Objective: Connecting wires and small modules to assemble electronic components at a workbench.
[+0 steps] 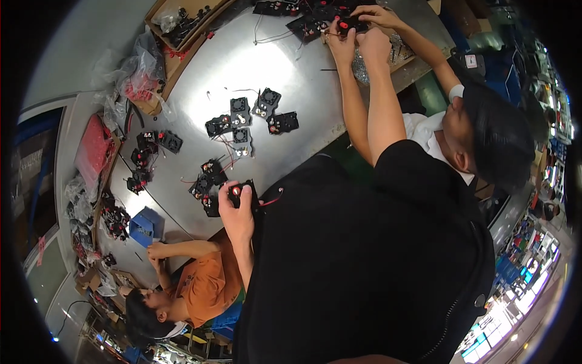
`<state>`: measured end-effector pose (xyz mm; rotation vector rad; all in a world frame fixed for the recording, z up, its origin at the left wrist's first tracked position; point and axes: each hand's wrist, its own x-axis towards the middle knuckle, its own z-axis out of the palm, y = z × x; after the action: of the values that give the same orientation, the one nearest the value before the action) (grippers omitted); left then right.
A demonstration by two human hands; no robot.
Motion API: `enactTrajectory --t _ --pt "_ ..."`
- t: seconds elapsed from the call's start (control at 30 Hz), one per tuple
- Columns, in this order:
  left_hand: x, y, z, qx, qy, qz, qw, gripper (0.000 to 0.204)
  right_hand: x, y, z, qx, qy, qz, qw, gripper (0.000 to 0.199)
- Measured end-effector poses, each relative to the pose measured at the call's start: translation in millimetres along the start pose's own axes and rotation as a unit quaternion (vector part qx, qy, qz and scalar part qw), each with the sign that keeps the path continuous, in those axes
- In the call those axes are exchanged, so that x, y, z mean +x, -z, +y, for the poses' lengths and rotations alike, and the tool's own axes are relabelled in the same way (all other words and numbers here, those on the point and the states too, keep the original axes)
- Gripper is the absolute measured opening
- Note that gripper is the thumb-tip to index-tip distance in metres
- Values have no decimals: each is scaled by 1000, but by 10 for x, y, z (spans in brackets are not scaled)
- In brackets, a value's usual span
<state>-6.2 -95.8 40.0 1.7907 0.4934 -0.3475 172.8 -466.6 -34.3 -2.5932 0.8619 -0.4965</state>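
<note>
My left hand [237,217] is closed around a small black module [236,190] with a red round part, above the near edge of the metal table; a red-and-black wire trails from its right side. My right hand [374,47] reaches far to the upper right, its fingers curled in beside a co-worker's two hands. Between those hands sits a black module with red parts [344,25]. What my right fingertips grip is hidden. Just beyond my left hand lie several black modules [211,173] with loose wires.
Several black fan modules [240,111] lie mid-table [188,130], with more at the left [145,148]. Another person in orange [209,279] works beside a blue bin [144,225]. A cardboard box [159,15] and plastic bags [142,67] line the far edge.
</note>
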Motion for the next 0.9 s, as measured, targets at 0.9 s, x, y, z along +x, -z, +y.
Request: enactTrajectory --t 0.9 --pt "-90 846 -267 -100 -56 -136 984 41 -2688 677 -1764 435 63 -582 684 23"
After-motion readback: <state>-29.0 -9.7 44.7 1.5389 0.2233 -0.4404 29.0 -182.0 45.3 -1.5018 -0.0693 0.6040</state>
